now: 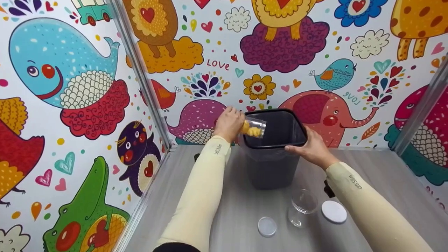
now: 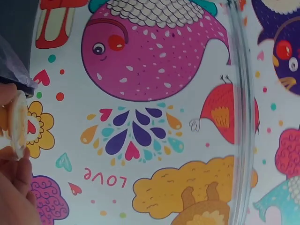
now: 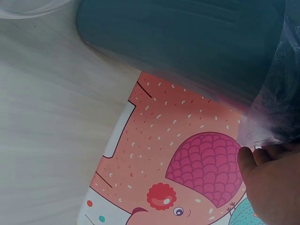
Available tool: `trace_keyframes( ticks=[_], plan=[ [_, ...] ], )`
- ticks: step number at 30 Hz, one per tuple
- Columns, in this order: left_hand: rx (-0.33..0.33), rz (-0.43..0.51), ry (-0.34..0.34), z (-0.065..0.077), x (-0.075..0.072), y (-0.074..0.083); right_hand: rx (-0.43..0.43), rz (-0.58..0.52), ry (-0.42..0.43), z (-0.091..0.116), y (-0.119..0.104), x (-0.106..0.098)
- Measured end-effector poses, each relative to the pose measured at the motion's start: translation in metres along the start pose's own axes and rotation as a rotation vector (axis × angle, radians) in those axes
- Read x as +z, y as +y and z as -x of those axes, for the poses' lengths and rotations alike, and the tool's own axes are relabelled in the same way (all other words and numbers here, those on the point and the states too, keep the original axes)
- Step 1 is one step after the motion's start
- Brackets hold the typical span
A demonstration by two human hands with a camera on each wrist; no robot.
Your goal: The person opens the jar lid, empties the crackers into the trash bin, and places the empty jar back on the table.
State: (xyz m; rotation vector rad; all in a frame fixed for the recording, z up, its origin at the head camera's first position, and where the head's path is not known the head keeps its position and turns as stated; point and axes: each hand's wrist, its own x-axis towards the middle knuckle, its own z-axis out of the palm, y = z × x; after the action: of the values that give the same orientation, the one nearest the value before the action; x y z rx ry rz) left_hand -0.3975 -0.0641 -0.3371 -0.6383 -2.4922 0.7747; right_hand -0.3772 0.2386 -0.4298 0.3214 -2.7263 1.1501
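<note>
My left hand [image 1: 229,123] grips a clear plastic jar [image 1: 260,123] by its base end. The jar lies tilted on its side, with its mouth over the opening of a dark trash can [image 1: 271,171]. Yellow pieces [image 1: 253,132] sit inside the jar; their kind is hard to tell. A thin clear bag [image 3: 281,79] lines the can and hangs over its outside. On the can's right side my right hand [image 1: 315,148] holds the rim, thumb toward the front. Only the round pale end of the jar [image 2: 18,124] shows in the left wrist view.
On the grey table [image 1: 168,210], in front of the can, stand another clear jar [image 1: 303,203], a white round lid [image 1: 334,211] and a translucent round lid [image 1: 267,226]. A small black object [image 1: 329,190] is partly behind the right forearm. Printed walls [image 1: 224,84] enclose the back and sides.
</note>
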Motion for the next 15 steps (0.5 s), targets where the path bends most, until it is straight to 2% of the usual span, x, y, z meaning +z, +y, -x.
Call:
trace_keyframes(
  ticks=[6,15],
  plan=[
    [0.087,-0.109,0.07,-0.007,-0.003,0.005,-0.024,-0.009,0.015,0.0,0.0,0.001],
    [0.246,-0.365,0.15,-0.016,-0.012,0.016,-0.027,-0.001,0.019,0.001,0.001,0.0]
  ],
)
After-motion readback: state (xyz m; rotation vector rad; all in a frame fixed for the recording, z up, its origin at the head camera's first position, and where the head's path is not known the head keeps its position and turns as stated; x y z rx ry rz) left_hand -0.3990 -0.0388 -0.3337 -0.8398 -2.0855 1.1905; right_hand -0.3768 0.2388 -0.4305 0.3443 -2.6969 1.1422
